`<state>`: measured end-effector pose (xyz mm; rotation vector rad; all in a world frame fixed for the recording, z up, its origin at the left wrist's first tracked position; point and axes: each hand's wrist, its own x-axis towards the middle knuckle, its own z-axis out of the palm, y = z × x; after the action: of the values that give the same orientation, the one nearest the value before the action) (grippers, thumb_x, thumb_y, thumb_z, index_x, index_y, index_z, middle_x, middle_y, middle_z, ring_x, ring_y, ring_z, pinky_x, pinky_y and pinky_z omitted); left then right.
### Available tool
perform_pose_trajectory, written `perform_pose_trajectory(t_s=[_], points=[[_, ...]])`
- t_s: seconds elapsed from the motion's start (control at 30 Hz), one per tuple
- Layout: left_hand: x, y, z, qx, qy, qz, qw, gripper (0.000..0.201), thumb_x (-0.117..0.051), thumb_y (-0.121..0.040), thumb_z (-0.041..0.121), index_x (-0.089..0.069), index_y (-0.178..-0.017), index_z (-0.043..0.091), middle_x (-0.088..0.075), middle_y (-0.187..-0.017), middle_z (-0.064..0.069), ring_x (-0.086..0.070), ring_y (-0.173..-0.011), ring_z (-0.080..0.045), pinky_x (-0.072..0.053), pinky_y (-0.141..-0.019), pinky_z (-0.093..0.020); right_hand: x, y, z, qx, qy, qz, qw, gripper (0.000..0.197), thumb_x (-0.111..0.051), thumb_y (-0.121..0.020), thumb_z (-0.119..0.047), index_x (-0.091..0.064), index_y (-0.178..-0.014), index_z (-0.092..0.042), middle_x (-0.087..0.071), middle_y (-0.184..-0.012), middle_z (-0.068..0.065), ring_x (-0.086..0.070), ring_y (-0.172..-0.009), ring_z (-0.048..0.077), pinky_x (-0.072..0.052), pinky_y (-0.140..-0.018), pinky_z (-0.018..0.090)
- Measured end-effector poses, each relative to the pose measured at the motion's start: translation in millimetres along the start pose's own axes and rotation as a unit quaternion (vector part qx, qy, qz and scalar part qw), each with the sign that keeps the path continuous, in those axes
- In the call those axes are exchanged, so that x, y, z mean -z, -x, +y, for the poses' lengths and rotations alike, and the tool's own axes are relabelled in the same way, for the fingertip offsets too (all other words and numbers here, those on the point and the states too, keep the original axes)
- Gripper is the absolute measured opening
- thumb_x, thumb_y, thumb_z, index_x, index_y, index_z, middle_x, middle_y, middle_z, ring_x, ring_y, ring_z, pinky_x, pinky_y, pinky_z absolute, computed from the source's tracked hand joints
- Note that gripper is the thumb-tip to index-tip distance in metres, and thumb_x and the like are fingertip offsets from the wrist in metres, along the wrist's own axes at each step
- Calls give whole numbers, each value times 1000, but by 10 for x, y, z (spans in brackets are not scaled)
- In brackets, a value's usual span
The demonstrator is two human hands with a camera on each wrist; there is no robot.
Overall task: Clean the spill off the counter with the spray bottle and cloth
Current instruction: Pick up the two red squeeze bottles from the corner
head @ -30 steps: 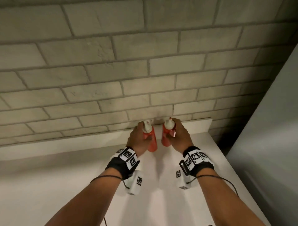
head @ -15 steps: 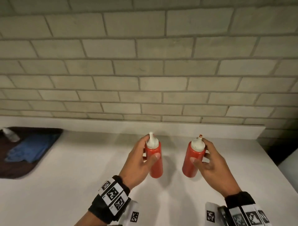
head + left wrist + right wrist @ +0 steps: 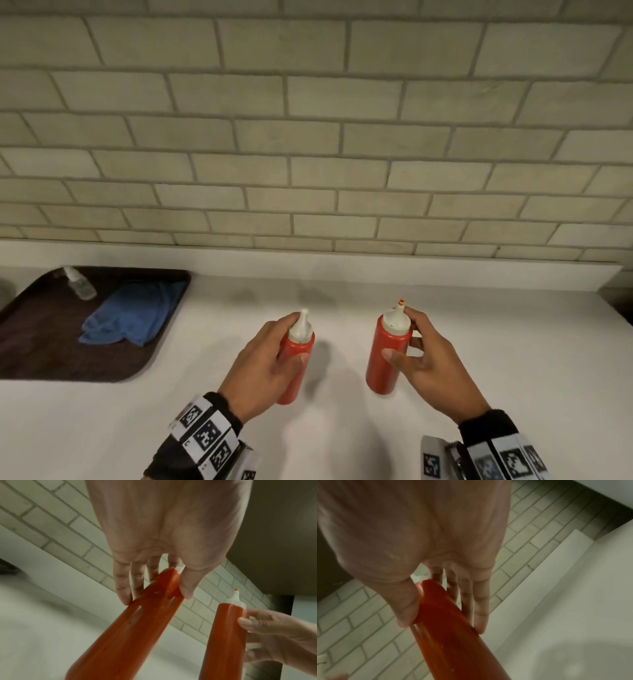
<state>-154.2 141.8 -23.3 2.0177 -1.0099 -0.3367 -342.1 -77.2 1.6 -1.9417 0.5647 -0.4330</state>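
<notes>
My left hand (image 3: 270, 363) grips a red squeeze bottle (image 3: 295, 356) with a white nozzle, held above the white counter (image 3: 102, 428); in the left wrist view the same bottle (image 3: 130, 626) sits between thumb and fingers. My right hand (image 3: 424, 366) grips a second red squeeze bottle (image 3: 387, 353), whose nozzle tip is orange; it shows close up in the right wrist view (image 3: 450, 628). A small clear spray bottle (image 3: 78, 283) and a crumpled blue cloth (image 3: 133, 313) lie on a dark tray (image 3: 30, 342) at the far left. I see no spill.
A pale brick wall (image 3: 308, 137) rises behind the counter above a low white backsplash (image 3: 342, 267). The counter's right end (image 3: 613, 308) falls off into a dark gap. Black bands with printed markers wrap both wrists.
Both hands have drawn the red bottles back from the wall toward me and spread them apart. The view has swung left, bringing the tray, cloth and spray bottle into sight.
</notes>
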Motion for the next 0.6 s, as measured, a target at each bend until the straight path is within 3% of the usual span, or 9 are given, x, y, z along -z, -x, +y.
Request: perform_pose_trajectory(t_s=[0.13,0.27,0.47,0.6], points=[[285,-262,-223,5,-59,-10,998,63,-64,-87,31,-38,-144,41,-53,-127,13,-54,-116,-10,-44,-97,-28,-372,-373,-144,7,32,1,999,63,-75,-82,-20,-38,-121,-53,-57,-123,-17,-58,-110,7,-51,-87,25],[411,-668,-356,20,-95,2,995,64,-66,-87,24,-40,-145,32,-56,-133,3,-43,-123,-20,-35,-102,-31,-662,-811,-198,-3,61,18,998,62,-75,-81,-20,-39,-125,-43,-59,-121,-8,-58,-111,15,-50,-96,39],[409,-1375,-459,39,-81,27,996,54,-62,-80,26,-47,-132,33,-66,-116,-4,-61,-106,-30,-49,-92,-43,-887,-1412,-263,-14,81,47,996,58,-73,-79,-16,-44,-129,-24,-61,-107,-3,-62,-101,22,-50,-89,36],[362,-1747,-461,63,-31,38,997,53,-62,-83,26,-45,-132,36,-61,-128,-1,-59,-114,-26,-48,-98,-45,-962,-1731,-225,-28,80,51,995,57,-71,-80,-14,-44,-129,-23,-58,-106,-4,-59,-102,21,-47,-90,35]])
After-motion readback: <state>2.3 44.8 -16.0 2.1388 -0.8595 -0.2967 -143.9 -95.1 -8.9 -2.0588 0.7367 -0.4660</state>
